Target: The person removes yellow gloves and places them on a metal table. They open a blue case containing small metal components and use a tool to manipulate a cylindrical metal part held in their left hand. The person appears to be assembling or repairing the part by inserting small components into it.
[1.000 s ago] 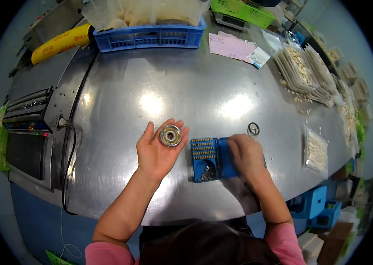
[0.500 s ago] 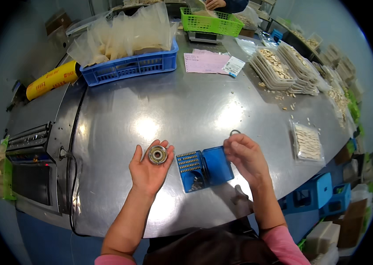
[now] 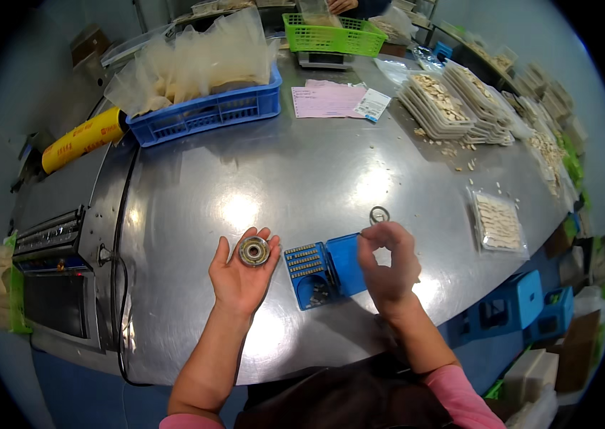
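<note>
Head view looks down on a shiny metal tabletop (image 3: 316,164) with both hands near its front edge. Left hand (image 3: 241,275) lies palm up, fingers (image 3: 222,252) spread and relaxed, and a round metal bearing (image 3: 254,251) rests loose on the palm near the base of the fingers, not clamped. Right hand (image 3: 388,264) is raised just above the tabletop with thumb and forefinger pinched together at the tips; something very small may sit between them, but it is too small to tell. Between the 2 hands lies a small blue case (image 3: 324,268), opened flat, its left half showing rows of tiny pale parts and a dark pocket below them. A thin metal ring (image 3: 379,214) lies on the tabletop just beyond the right hand, apart from it. Farther back stand a blue crate (image 3: 209,114) stuffed with clear plastic bags, a green basket (image 3: 331,36), pink paper sheets (image 3: 327,100) and stacked trays (image 3: 452,104) of pale pieces. A yellow roll (image 3: 82,139) lies at the left.
</note>
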Action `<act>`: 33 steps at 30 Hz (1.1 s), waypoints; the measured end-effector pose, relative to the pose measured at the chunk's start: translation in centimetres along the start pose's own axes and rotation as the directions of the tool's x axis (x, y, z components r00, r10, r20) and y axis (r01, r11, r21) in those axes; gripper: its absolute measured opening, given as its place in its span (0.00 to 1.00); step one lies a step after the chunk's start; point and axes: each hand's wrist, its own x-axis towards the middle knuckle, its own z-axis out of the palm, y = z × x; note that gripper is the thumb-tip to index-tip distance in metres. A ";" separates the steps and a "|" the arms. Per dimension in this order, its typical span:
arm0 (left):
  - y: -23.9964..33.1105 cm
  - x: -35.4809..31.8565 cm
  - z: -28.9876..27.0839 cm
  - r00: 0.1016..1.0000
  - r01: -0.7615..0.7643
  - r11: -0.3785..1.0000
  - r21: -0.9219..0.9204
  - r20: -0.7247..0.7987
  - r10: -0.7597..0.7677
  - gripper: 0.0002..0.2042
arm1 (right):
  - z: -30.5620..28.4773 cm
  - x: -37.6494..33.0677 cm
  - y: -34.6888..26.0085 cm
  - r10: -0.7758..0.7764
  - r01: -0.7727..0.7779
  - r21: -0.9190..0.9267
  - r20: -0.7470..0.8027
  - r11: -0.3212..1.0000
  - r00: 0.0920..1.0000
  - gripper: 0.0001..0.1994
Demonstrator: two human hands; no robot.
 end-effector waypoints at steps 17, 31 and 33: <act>0.0 0.0 -0.2 1.000 0.006 1.000 -0.007 -0.007 -0.006 0.27 | -0.6 -0.9 -0.7 0.518 -0.545 0.485 0.204 0.684 0.831 0.18; 0.2 0.0 -0.2 1.000 -0.010 1.000 0.001 0.021 0.010 0.27 | -1.5 0.2 -0.4 0.647 -0.741 0.470 0.381 0.480 0.661 0.08; 0.1 -0.1 -0.1 1.000 -0.006 1.000 -0.005 0.014 0.006 0.26 | -2.1 0.5 -0.2 0.692 -0.818 0.339 0.437 0.465 0.575 0.07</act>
